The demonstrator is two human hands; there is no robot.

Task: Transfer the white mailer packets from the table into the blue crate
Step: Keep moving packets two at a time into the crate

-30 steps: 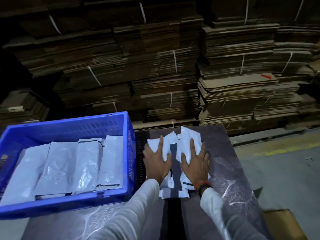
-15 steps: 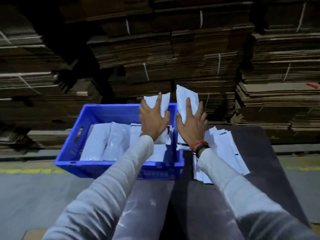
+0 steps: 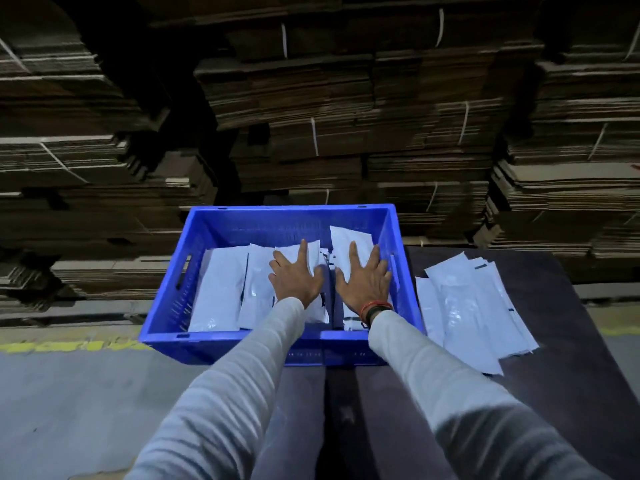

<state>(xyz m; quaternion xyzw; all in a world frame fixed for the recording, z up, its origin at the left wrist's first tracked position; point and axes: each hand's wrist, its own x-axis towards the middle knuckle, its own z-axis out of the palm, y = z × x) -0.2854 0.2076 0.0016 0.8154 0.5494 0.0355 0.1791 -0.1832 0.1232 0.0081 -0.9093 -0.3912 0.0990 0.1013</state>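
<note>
The blue crate (image 3: 242, 348) stands on the left end of the dark table (image 3: 571, 358). Several white mailer packets (image 3: 218, 285) lie side by side inside it. Both my hands are down in the crate, palms down with fingers spread. My left hand (image 3: 296, 275) holds one white packet (image 3: 313, 251) lying over the row. My right hand (image 3: 363, 278) holds another packet (image 3: 346, 240) by the crate's right wall, its far end tilted up. A pile of white packets (image 3: 464, 306) lies on the table to the right of the crate.
Tall stacks of flattened, strapped cardboard (image 3: 311, 98) fill the whole background right behind the table. A grey floor with a yellow line (image 3: 69, 346) lies to the left. The table's near part is dark and bare.
Both hands lifted a packet each off the table pile, carried them left over the crate's rim, and are now low inside the crate on top of the packets there.
</note>
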